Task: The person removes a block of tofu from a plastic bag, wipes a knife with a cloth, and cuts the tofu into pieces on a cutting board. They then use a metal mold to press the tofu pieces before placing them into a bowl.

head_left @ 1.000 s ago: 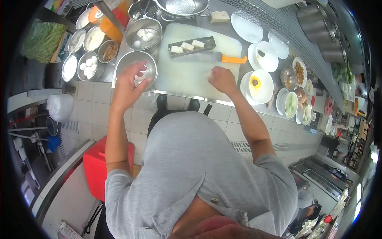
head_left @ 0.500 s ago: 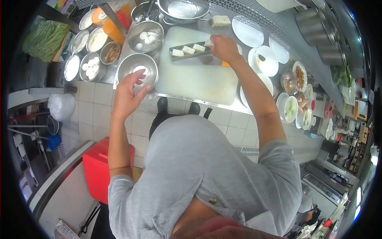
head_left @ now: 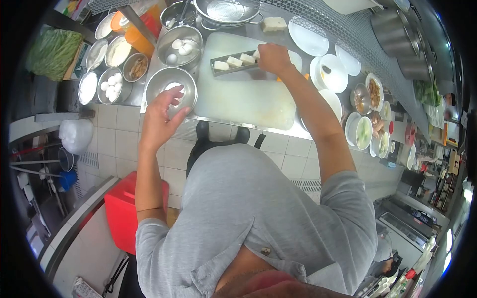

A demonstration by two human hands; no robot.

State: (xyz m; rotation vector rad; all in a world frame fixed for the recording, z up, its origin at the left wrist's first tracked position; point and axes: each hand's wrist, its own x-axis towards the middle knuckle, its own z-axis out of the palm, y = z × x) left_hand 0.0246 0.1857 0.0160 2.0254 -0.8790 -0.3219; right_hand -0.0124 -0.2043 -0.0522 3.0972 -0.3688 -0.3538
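My right hand (head_left: 273,58) is closed at the right end of a narrow grey metal holder (head_left: 226,72). Its fingers pinch a white block (head_left: 256,53) that looks like tofu, mostly hidden by them. Several similar white blocks (head_left: 234,62) sit in a row in the holder, which lies on a pale cutting board (head_left: 243,102). My left hand (head_left: 164,111) is open, fingers apart, over the near rim of a steel bowl (head_left: 155,82). Something white shows inside that bowl, partly covered by the fingers.
A second steel bowl (head_left: 194,36) with whole eggs stands beyond. Behind the board are a larger white block (head_left: 274,24) and a colander (head_left: 251,14). White plates (head_left: 308,37) line the right, and containers with an orange bottle (head_left: 138,40) crowd the left.
My right hand has shifted slightly left and lowered toward the holder with the white block. My left hand stays over the bowl, almost unmoved.
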